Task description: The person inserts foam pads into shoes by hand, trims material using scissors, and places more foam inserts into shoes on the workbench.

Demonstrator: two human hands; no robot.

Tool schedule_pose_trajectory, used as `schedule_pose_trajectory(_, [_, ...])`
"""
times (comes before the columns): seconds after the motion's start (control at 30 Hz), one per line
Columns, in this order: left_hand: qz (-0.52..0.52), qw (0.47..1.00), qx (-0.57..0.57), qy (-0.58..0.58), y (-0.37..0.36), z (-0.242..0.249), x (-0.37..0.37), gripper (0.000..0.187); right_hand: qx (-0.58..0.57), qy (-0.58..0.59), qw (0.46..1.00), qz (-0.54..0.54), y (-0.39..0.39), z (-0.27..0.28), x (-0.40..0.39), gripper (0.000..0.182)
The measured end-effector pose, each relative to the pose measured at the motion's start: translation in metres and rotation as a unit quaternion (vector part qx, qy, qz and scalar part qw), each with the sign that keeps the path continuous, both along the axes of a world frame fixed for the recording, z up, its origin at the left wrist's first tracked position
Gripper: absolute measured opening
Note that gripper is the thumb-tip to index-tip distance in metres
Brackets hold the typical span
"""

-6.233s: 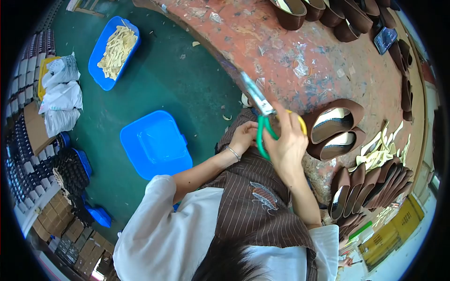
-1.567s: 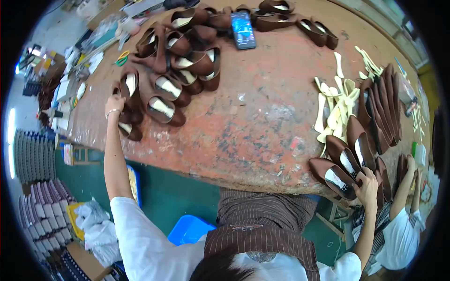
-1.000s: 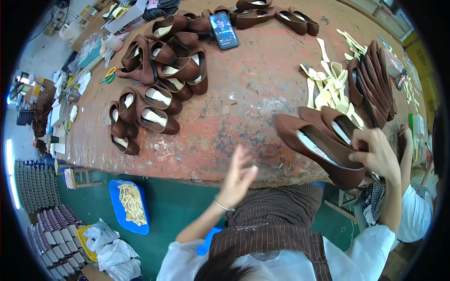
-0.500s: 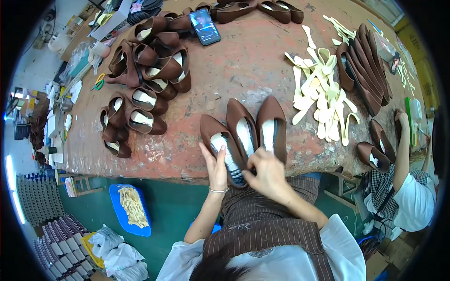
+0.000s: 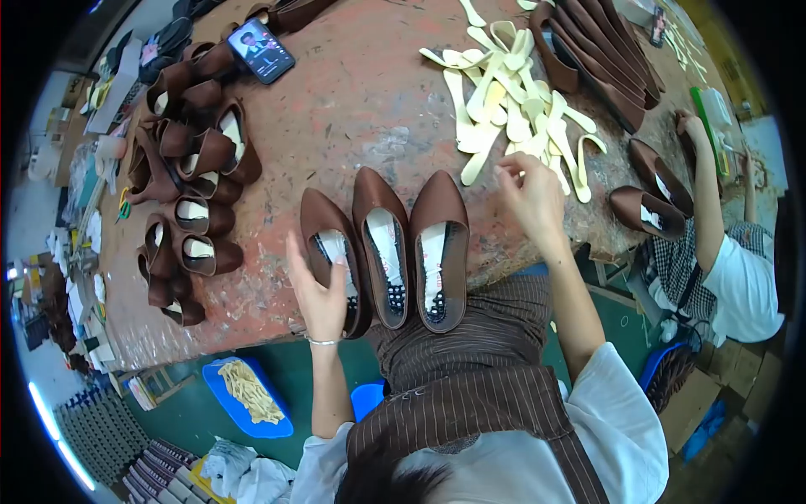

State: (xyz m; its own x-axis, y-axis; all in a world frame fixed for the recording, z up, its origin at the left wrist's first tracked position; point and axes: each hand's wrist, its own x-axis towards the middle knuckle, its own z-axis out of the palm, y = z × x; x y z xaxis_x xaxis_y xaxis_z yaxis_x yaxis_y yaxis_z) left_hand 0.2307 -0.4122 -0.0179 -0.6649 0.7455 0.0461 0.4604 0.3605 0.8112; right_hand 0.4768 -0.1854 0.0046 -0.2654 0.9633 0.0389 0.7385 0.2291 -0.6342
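Three brown pointed shoes stand side by side at the table's front edge: a left shoe (image 5: 315,217), a middle shoe (image 5: 369,195) and a right shoe (image 5: 440,199). Pale strips and dark dotted patches show inside them. My left hand (image 5: 321,296) grips the left shoe, fingers along its outer side and thumb over its opening. Off to the right, my right hand (image 5: 536,200) hovers at the lower edge of a pile of cream spoon-shaped pieces (image 5: 520,101), its fingers bent and apart, with nothing visible between them.
Many brown shoes (image 5: 201,155) cluster at the left, near a lit phone (image 5: 260,52). More brown shoes (image 5: 600,59) are stacked at the upper right. A co-worker's arm (image 5: 709,193) reaches over the table by two shoes (image 5: 663,181). A blue tray (image 5: 273,427) lies below.
My right hand has left the shoes and moved to the right, beside the cream pieces. My left hand stays at the left shoe. The whole view has shifted and turned.
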Motion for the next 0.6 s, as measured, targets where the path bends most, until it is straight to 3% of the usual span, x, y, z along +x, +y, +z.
schedule_pose_trajectory(0.07, [-0.059,0.988,-0.037,0.139,0.007,0.040,0.021,0.061,-0.020,-0.054,0.998,-0.013,0.010,-0.006,-0.001,0.027])
schedule_pose_trajectory(0.2, [-0.320,0.936,-0.061,0.136,-0.002,0.067,0.060,0.048,0.043,-0.087,0.995,-0.011,0.016,-0.037,-0.022,0.035])
schedule_pose_trajectory(0.27, [-0.372,0.920,-0.086,0.091,-0.010,0.064,0.087,0.046,0.087,-0.080,0.993,-0.025,0.012,-0.051,-0.031,0.035])
schedule_pose_trajectory(0.33, [-0.407,0.892,-0.144,0.132,-0.015,0.052,0.107,0.034,0.050,-0.075,0.996,-0.024,0.011,-0.049,-0.033,0.036])
schedule_pose_trajectory(0.4, [-0.388,0.892,-0.149,0.178,-0.018,0.040,0.113,0.022,0.033,-0.064,0.997,-0.014,0.011,-0.049,-0.030,0.037])
schedule_pose_trajectory(0.43, [-0.381,0.897,-0.136,0.177,-0.016,0.040,0.113,0.020,0.037,-0.054,0.998,-0.010,0.013,-0.050,-0.027,0.028])
schedule_pose_trajectory(0.53, [-0.315,0.929,-0.081,0.177,-0.006,0.039,0.114,0.014,-0.063,0.064,0.996,-0.006,0.021,-0.061,-0.013,0.021])
schedule_pose_trajectory(0.6, [-0.260,0.942,-0.070,0.202,0.001,0.033,0.113,0.013,-0.207,0.256,0.944,-0.015,0.021,-0.064,-0.002,0.017])
